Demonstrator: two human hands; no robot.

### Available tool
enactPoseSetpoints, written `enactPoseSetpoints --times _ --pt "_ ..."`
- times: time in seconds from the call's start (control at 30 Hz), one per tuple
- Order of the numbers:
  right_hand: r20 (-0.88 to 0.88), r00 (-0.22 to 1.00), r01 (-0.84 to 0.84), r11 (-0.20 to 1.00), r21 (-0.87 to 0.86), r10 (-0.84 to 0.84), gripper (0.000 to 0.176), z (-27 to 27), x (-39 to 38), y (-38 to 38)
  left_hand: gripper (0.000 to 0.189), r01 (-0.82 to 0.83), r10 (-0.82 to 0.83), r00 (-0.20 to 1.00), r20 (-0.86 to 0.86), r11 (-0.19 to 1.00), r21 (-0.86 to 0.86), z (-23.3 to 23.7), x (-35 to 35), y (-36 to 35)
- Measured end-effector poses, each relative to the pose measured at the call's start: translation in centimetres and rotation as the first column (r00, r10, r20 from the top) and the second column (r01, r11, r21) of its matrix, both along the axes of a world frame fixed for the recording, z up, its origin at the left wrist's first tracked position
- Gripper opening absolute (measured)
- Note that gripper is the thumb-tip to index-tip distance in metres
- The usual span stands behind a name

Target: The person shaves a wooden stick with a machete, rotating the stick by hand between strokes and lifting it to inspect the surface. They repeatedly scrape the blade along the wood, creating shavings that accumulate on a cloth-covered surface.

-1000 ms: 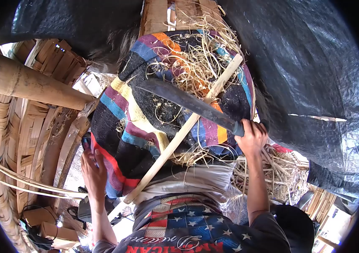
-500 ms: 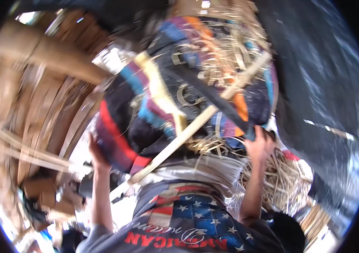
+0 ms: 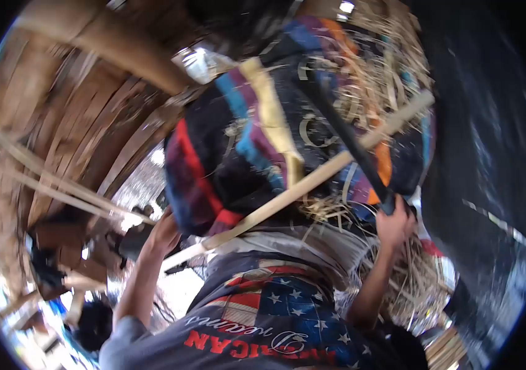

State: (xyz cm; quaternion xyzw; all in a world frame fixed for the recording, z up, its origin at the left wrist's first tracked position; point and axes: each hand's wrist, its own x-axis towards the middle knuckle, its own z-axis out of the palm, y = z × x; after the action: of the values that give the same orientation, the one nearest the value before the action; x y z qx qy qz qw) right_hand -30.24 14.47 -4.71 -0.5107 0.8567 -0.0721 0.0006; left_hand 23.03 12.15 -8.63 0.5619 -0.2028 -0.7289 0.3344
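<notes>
My right hand (image 3: 397, 223) is closed around the handle of a machete (image 3: 346, 135), whose long dark blade points up and away over my lap. The blade crosses over a pale, peeled wooden stick (image 3: 318, 176). That stick lies slantwise across my lap on a striped cloth (image 3: 204, 176) strewn with shavings (image 3: 368, 92). Close to the cloth's left edge is my left hand (image 3: 165, 233), with its fingers partly hidden there. Two thin pale strips (image 3: 84, 200) run from the left toward this hand.
Wooden planks (image 3: 71, 123) and a thick log (image 3: 108, 40) stand on the left. Black plastic sheeting (image 3: 479, 135) hangs along the right. A heap of strips and shavings (image 3: 417, 283) lies beside my right forearm. Brown boxes (image 3: 68, 250) sit low on the left.
My left hand has come in against the left edge of the striped cloth. My right hand still grips the machete, and the whole view has shifted slightly.
</notes>
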Motion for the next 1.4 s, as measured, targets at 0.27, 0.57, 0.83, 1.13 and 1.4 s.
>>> enactPoseSetpoints --times 0.27,0.57,0.83,1.13,1.4 --pt "-0.05 0.992 -0.119 0.982 -0.148 0.113 0.042 -0.8 -0.4 0.1 0.054 -0.133 0.168 0.75 -0.64 0.986 0.103 -0.8 -0.5 1.3" --pt "-0.065 0.996 -0.065 0.994 -0.084 0.06 0.048 -0.4 -0.4 0.5 0.056 -0.177 0.074 0.964 -0.254 0.895 -0.41 -1.3 -6.6 -5.9" --pt "-0.039 0.998 -0.062 0.992 -0.111 0.058 0.041 -0.6 0.2 0.5 0.055 0.447 -0.457 0.889 0.024 0.857 -0.257 -0.7 -7.3 -6.9" --pt "-0.018 0.998 -0.06 0.991 -0.12 0.058 0.04 0.1 0.5 0.3 0.053 0.771 -0.766 0.635 0.104 0.618 -0.156 2.8 -4.3 -6.3" --pt "0.082 0.996 -0.004 0.984 -0.18 0.019 0.034 -0.5 1.6 0.2 0.052 0.861 -0.787 0.507 0.352 0.478 -0.172 -0.9 -9.3 -3.0"
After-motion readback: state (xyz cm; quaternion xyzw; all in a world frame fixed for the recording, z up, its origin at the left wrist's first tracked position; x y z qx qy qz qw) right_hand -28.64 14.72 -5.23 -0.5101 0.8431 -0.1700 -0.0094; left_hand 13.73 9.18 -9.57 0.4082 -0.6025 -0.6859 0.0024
